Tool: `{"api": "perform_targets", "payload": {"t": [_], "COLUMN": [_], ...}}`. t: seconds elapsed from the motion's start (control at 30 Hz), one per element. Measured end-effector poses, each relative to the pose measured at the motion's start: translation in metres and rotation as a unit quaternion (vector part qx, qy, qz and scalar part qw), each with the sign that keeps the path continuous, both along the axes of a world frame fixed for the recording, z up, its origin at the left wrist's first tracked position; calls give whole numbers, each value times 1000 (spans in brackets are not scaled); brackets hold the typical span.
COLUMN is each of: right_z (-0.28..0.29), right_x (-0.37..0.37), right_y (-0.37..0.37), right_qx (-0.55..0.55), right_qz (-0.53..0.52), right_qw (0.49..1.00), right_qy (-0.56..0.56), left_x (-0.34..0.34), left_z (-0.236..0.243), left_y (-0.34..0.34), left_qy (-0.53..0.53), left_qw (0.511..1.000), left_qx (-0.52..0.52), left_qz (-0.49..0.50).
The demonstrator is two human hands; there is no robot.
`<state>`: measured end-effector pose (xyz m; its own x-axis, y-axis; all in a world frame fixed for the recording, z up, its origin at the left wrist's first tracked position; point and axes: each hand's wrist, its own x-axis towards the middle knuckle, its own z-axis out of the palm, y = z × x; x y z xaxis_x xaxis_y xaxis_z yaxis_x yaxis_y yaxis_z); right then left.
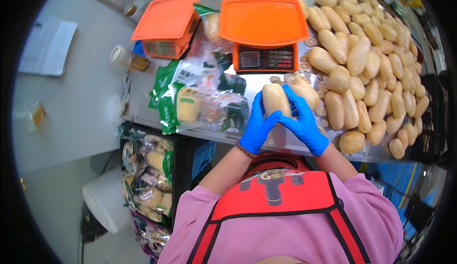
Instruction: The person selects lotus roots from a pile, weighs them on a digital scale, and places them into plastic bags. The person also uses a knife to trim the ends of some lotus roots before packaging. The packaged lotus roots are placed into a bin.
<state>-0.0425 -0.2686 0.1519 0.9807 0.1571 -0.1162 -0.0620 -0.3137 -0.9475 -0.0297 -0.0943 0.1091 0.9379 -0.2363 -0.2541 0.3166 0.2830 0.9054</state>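
Observation:
My left hand point(259, 123) and my right hand point(304, 123), both in blue gloves, are wrapped round a pale, thick root segment point(275, 97) at the steel table's front middle. Another pale root point(303, 92) lies just behind my right hand, with small cut pieces point(318, 112) beside it. Behind my hands stands an orange scale point(263, 21) with a dark keypad and display. A large heap of similar roots point(359, 59) covers the table's right side. Green-and-clear printed bags point(188, 102), one holding a pale piece, lie left of my left hand.
An orange lidded container point(164, 21) and a jar point(128, 59) stand at the back left. A grey worktop point(66, 121) with a white booklet point(46, 45) is further left. A dark crate of packed bags point(150, 176) stands below the table's front left, near a white bucket point(102, 202).

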Motion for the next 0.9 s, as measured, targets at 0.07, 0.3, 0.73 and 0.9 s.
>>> {"api": "perform_targets", "payload": {"t": [0.07,0.3,0.73,0.9], "right_z": [-10,-9,-18,-34], "right_x": [2,-13,9,14], "right_y": [-4,26,11,28], "right_qx": [22,415,110,76], "right_qz": [86,50,126,155], "right_qw": [996,836,936,947], "right_qy": [15,354,311,269], "left_x": [2,-14,-61,-56], "left_z": [-9,5,-62,-71], "left_y": [1,9,111,103], "left_qy": [38,-97,315,224], "left_qw": [997,990,911,956], "left_qx": [-36,18,-20,-5], "left_qz": [57,101,267,188]}}
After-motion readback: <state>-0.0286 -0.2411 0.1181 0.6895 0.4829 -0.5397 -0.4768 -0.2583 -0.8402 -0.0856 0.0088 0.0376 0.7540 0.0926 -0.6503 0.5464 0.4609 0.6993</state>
